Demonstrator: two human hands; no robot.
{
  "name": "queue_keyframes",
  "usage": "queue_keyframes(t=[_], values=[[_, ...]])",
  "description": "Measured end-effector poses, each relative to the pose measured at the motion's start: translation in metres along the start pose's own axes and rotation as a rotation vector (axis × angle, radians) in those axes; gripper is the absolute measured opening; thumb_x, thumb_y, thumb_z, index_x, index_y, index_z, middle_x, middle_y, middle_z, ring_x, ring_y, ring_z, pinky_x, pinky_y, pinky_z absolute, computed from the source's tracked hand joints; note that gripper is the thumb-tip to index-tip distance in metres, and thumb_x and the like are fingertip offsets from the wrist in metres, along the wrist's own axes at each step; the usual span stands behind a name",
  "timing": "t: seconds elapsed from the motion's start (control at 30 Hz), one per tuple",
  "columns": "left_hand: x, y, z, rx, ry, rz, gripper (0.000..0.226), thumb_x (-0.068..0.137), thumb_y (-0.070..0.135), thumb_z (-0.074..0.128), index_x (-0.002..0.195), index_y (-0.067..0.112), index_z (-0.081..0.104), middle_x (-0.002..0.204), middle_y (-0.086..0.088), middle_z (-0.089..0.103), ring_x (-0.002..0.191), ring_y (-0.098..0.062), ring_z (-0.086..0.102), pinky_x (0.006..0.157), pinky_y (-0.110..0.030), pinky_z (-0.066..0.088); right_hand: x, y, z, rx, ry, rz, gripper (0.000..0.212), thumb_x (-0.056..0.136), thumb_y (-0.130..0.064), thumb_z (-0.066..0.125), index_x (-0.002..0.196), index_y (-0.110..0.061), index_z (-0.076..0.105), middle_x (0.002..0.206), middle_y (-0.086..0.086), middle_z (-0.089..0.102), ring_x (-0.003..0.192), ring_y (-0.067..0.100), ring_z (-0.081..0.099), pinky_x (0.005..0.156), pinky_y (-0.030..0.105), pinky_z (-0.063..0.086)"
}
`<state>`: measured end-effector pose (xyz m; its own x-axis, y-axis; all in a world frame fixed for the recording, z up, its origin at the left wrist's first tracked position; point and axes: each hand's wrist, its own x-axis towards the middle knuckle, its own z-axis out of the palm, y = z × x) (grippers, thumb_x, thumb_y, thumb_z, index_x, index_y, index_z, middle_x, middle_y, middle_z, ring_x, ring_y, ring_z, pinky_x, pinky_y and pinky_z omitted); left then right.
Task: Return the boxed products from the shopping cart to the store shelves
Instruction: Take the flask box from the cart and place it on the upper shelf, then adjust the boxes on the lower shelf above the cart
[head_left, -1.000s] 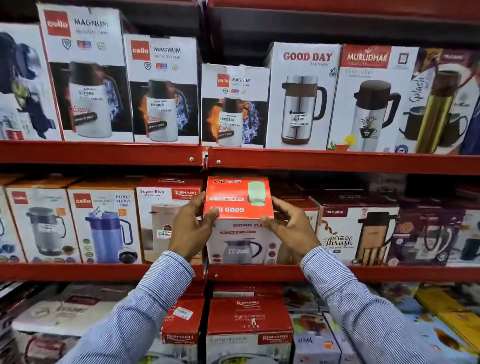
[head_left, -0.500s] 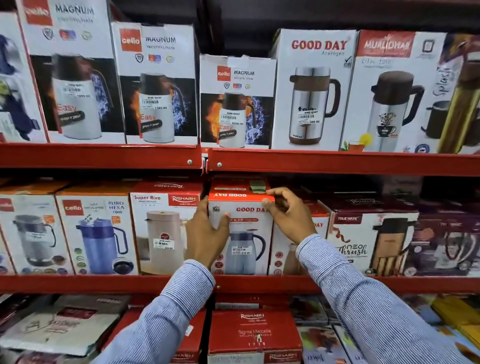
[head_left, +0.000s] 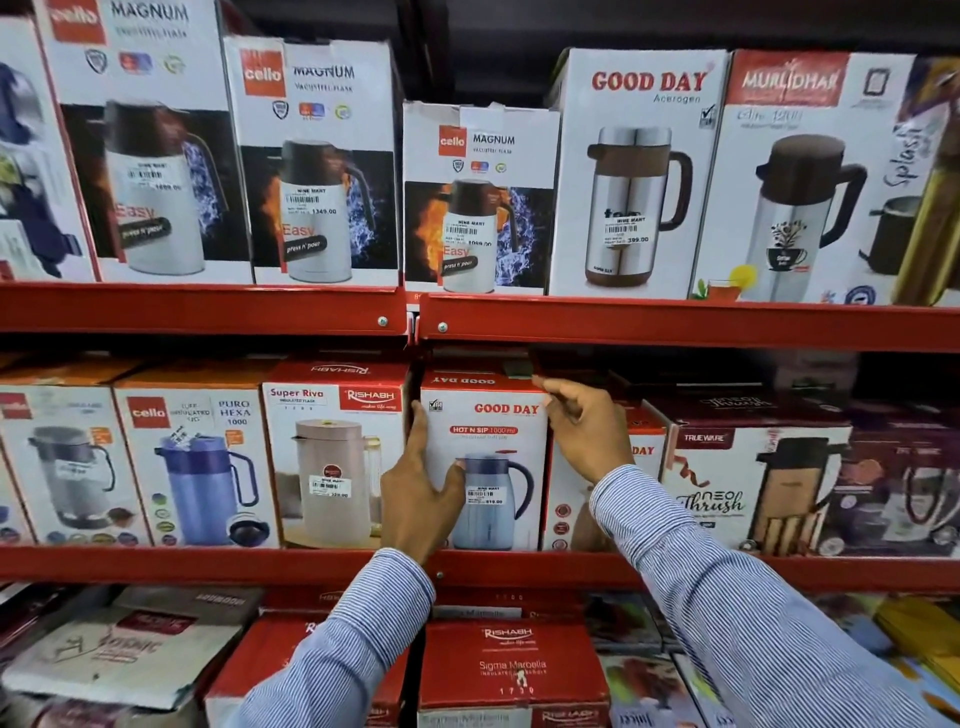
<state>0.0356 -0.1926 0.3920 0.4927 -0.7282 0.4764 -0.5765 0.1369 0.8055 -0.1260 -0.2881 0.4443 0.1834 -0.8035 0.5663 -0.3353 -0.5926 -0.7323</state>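
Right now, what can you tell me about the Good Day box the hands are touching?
The Good Day box is white cardboard with a red top, red lettering, a blue jug picture and a price sticker. It stands upright on the middle red shelf, between the Rishabh box and another Good Day box. The left hand lies flat on its front left edge; the right hand touches its top right corner.

Our sleeves: long, white with fine blue stripes, buttoned cuffs at both wrists.
Our left hand (head_left: 421, 499): bare, no rings.
Our right hand (head_left: 589, 428): bare, no rings.
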Motion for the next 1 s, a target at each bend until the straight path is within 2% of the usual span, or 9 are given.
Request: queue_keyframes(t=[0.07, 0.17, 0.27, 0.37, 0.53, 0.67, 0.77, 0.87, 1.0], values=[[0.001, -0.002, 0.000, 0.010, 0.002, 0.012, 0.084, 0.091, 0.019, 0.065, 0.156, 0.027, 0.014, 0.139, -0.007, 0.061, 0.121, -0.028, 0.062, 0.108, -0.040, 0.047, 0.000, 0.001, 0.000, -0.014, 0.007, -0.013, 0.032, 0.094, -0.014, 0.057, 0.124, -0.018, 0.066, 0.120, 0.000, 0.071, 0.099, -0.002, 0.061, 0.075, -0.006, 0.041], [0.002, -0.002, -0.002, 0.053, 0.005, 0.041, 0.084, 0.090, 0.019, 0.065, 0.157, 0.025, 0.013, 0.137, -0.008, 0.063, 0.117, -0.029, 0.064, 0.105, -0.035, 0.046, 0.001, 0.000, -0.001, -0.027, 0.018, -0.026, 0.031, 0.092, -0.015, 0.059, 0.121, -0.020, 0.067, 0.120, -0.001, 0.072, 0.099, -0.004, 0.061, 0.080, -0.002, 0.042], [0.002, -0.002, -0.002, 0.075, 0.005, 0.040, 0.084, 0.090, 0.022, 0.065, 0.157, 0.025, 0.014, 0.134, -0.009, 0.065, 0.105, -0.031, 0.068, 0.101, -0.038, 0.050, 0.003, 0.001, 0.000, -0.033, 0.015, -0.018, 0.031, 0.092, -0.014, 0.059, 0.122, -0.019, 0.067, 0.120, -0.001, 0.071, 0.097, -0.005, 0.060, 0.076, -0.006, 0.041], [0.001, -0.002, -0.001, 0.076, 0.008, 0.054, 0.084, 0.090, 0.023, 0.065, 0.157, 0.024, 0.013, 0.136, -0.008, 0.064, 0.107, -0.030, 0.067, 0.104, -0.040, 0.049, 0.003, 0.001, -0.001, -0.037, 0.014, -0.010, 0.033, 0.092, -0.012, 0.058, 0.124, -0.018, 0.066, 0.123, 0.000, 0.070, 0.097, -0.005, 0.058, 0.073, -0.008, 0.039], [-0.003, -0.009, -0.006, 0.035, -0.024, 0.043, 0.084, 0.089, 0.027, 0.066, 0.156, 0.028, 0.015, 0.137, -0.004, 0.063, 0.116, -0.024, 0.066, 0.104, -0.042, 0.052, -0.010, -0.001, -0.004, 0.031, -0.050, 0.055, 0.045, 0.092, -0.013, 0.058, 0.136, -0.022, 0.055, 0.134, 0.005, 0.063, 0.119, 0.008, 0.058, 0.086, 0.003, 0.041], [-0.037, -0.021, -0.016, 0.014, 0.030, 0.063, 0.062, 0.088, 0.020, 0.069, 0.145, 0.016, 0.045, 0.132, -0.005, 0.066, 0.111, -0.012, 0.062, 0.097, -0.039, 0.056, -0.059, 0.001, -0.014, 0.163, 0.031, 0.000, 0.040, 0.093, -0.013, 0.057, 0.133, -0.013, 0.057, 0.128, 0.004, 0.065, 0.115, 0.002, 0.060, 0.086, 0.000, 0.044], [-0.088, -0.053, -0.020, 0.087, -0.028, -0.012, 0.034, 0.087, 0.022, 0.070, 0.120, 0.013, 0.068, 0.108, -0.002, 0.076, 0.092, -0.014, 0.071, 0.081, -0.026, 0.057, -0.120, 0.028, -0.022, 0.121, 0.115, 0.011, 0.026, 0.093, -0.020, 0.059, 0.119, -0.017, 0.065, 0.106, -0.013, 0.070, 0.098, -0.010, 0.064, 0.080, 0.005, 0.048], [-0.138, -0.098, -0.018, 0.201, -0.178, -0.163, 0.014, 0.085, 0.027, 0.071, 0.097, 0.019, 0.074, 0.081, 0.000, 0.079, 0.071, -0.012, 0.071, 0.063, -0.022, 0.050, -0.178, 0.078, -0.019, 0.103, 0.068, 0.232, 0.025, 0.093, -0.014, 0.059, 0.116, -0.013, 0.065, 0.107, -0.007, 0.070, 0.102, 0.008, 0.067, 0.079, 0.007, 0.048], [-0.171, -0.133, -0.010, 0.294, -0.324, -0.311, 0.033, 0.086, 0.032, 0.069, 0.114, 0.015, 0.065, 0.081, -0.003, 0.079, 0.069, -0.017, 0.072, 0.057, -0.025, 0.050, -0.221, 0.135, -0.004, -0.036, -0.195, 0.623, 0.046, 0.095, -0.022, 0.055, 0.137, -0.008, 0.048, 0.138, 0.013, 0.056, 0.125, 0.029, 0.056, 0.096, 0.031, 0.045]])
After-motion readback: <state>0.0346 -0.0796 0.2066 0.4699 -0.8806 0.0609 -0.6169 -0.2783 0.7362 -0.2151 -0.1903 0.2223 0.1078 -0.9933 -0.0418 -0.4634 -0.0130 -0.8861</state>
